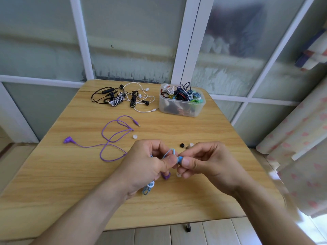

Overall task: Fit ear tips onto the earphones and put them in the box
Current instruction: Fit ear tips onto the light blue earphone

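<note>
My left hand and my right hand meet over the middle of the wooden table. Both pinch a small blue earbud between thumb and fingers. Its blue cable loops above my left hand and hangs in a coil below it. Whether an ear tip sits on the bud is hidden by my fingertips. Loose ear tips lie near: a white one, a black one, a pale one and a white one under my right hand. A clear plastic box full of earphones stands at the back right.
Purple earphones sprawl left of my hands, one bud far left and another under my left hand. A tangle of black, white and striped earphones lies at the back. Frosted glass panels stand behind the table and a curtain hangs at the right.
</note>
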A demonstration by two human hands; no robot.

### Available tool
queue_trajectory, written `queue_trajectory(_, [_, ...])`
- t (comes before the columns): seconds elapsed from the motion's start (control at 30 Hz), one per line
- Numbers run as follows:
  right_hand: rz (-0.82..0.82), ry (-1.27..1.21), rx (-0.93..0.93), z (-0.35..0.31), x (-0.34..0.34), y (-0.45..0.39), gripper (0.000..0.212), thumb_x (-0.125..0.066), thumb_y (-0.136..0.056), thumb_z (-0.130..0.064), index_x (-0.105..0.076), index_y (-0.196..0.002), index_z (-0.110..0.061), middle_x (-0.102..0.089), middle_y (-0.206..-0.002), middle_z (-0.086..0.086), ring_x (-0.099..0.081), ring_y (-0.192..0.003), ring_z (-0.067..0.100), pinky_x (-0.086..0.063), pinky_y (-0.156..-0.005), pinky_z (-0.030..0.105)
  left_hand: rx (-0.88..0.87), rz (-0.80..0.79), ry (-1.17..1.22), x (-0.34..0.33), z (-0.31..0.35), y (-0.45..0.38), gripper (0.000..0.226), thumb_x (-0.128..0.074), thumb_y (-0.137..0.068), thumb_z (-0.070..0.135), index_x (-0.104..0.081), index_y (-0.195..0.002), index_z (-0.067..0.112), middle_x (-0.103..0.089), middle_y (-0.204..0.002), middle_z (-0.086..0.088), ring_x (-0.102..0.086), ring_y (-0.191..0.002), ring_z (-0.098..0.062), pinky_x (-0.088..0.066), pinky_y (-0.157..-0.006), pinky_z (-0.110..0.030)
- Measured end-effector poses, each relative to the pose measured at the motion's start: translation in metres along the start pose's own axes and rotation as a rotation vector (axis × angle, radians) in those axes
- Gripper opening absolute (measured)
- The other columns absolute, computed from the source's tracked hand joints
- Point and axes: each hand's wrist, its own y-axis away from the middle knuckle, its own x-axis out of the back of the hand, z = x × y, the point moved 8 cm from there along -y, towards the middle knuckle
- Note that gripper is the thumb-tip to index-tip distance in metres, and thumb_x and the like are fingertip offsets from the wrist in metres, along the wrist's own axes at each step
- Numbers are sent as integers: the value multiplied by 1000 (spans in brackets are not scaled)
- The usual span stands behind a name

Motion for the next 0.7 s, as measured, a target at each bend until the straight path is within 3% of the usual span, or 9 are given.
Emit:
queue_trajectory(0.2, [-3,50,89,-6,-2,-2,12,-76,-69,-2,-75,-79,2,-71,-72,23,-69,-63,30,-57,-60,29,67,71,93,-1,-9,2,17,-65,-87,-3,-60,-71,3,-53,-54,-12,-39,-33,-10,-29,-38,-19])
queue_trajectory(0.37, [-32,126,263,-19,-4,-2,15,-77,-71,-1,-76,-86,4,-70,-75,18,-64,-60,43,-56,-61,35,205,55,278,-5,-25,2,25,-61,-88,-2,-59,-64,4,-53,-63,-18,-38,-44,-20,-28,-38,-19])
queue_trajectory(0.5, [10,313,286,-22,-5,-3,17,-81,-71,-10,-79,-87,-4,-71,-76,10,-65,-63,17,-50,-61,26,223,91,287,-4,-26,3,25,-60,-88,-3,-56,-64,3,-55,-66,-19,-40,-38,-17,-27,-40,-19])
queue_trajectory(0.7, [119,254,227,-20,-9,-2,19,-82,-71,-12,-80,-89,-8,-72,-72,4,-62,-57,14,-46,-55,19,24,260,188,11,-10,1,25,-63,-87,-4,-56,-65,4,-52,-55,-15,-36,-34,-12,-28,-37,-19])
